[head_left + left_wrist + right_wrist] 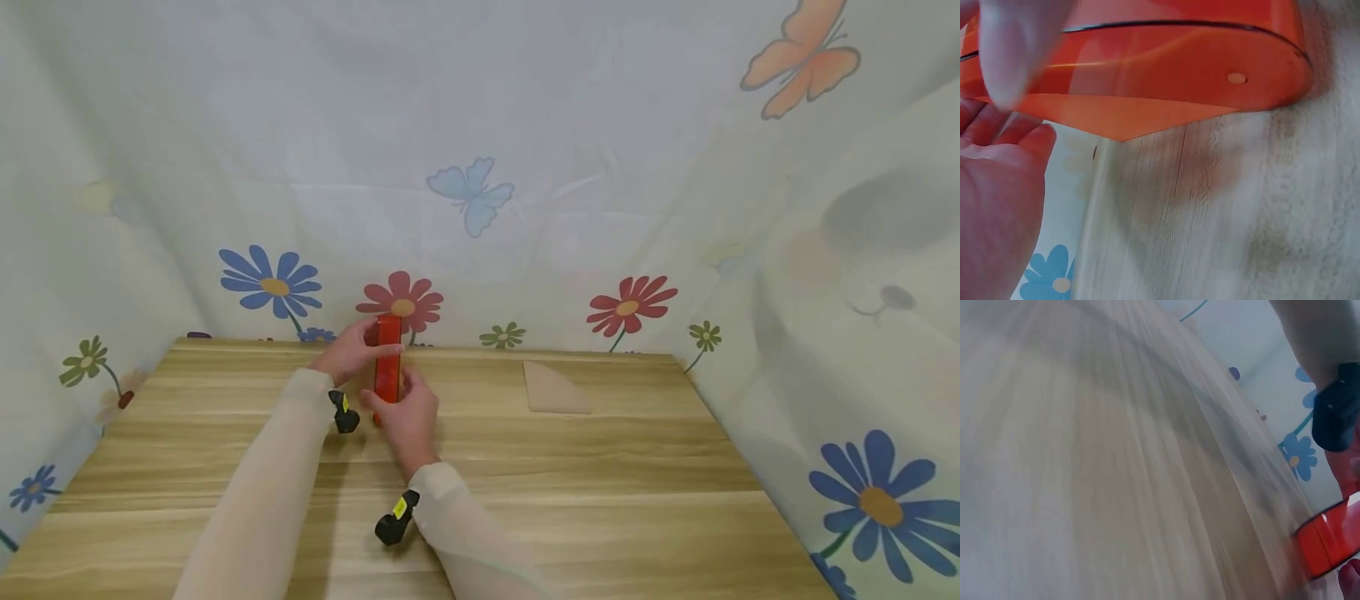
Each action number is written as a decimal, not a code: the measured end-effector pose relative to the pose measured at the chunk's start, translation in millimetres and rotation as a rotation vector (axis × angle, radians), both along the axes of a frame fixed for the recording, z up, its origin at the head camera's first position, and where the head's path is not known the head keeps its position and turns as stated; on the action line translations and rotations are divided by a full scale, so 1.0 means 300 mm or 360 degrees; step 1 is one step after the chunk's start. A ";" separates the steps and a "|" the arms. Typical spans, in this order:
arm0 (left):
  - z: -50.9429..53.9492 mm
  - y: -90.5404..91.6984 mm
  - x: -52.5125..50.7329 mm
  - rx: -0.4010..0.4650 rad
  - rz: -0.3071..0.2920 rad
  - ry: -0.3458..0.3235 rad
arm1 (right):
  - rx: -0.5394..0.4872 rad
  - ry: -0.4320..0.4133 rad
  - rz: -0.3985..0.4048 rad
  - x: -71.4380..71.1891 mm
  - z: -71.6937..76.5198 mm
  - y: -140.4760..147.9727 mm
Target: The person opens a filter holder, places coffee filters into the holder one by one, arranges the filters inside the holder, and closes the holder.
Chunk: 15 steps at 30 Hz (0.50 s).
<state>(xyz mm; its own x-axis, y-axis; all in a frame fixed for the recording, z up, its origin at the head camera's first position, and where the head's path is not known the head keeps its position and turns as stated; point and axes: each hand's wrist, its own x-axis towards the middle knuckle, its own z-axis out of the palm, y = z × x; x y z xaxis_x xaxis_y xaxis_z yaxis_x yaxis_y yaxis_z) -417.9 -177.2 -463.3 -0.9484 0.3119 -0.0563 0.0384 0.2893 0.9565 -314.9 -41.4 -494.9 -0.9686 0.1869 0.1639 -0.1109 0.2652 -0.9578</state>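
Observation:
A long glossy red object [387,373] with dark edge lines stands on end near the back of the table, held between both hands. My left hand [349,352] grips its upper part, thumb across the near face. Lower down, my right hand [412,417] holds it between thumb and fingers. In the left wrist view the red object [1179,69] has a rounded end with a small round hole; a flat orange-toned pointed part [1116,115] shows beneath it. Only part of the red object [1332,540] appears in the right wrist view. Its exact kind cannot be told.
A flat tan piece [555,390] with one curved edge lies to the right on the wood-grain table [600,483]. Behind the table's back edge hangs a pale curtain [562,208] printed with flowers and butterflies. Black wrist cameras sit on both sleeves.

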 end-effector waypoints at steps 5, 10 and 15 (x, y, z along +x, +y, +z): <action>-0.003 0.005 -0.001 0.0007 0.0014 -0.0012 | 0.0022 -0.0035 -0.0032 -0.005 -0.010 -0.023; -0.003 0.003 -0.008 0.0010 0.0021 -0.0008 | 0.0054 -0.0033 -0.0059 -0.009 -0.001 -0.030; 0.003 0.001 0.000 -0.0015 0.0044 -0.0014 | 0.0091 -0.0019 -0.0065 -0.009 0.001 -0.031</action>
<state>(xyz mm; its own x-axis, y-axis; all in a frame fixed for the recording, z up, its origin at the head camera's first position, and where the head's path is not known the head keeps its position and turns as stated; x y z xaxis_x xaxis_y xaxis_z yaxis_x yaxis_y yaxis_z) -417.8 -176.9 -462.3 -0.9561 0.2851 -0.0674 0.0219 0.2989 0.9540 -317.7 -50.8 -494.7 -0.9624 0.2170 0.1637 -0.0873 0.3235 -0.9422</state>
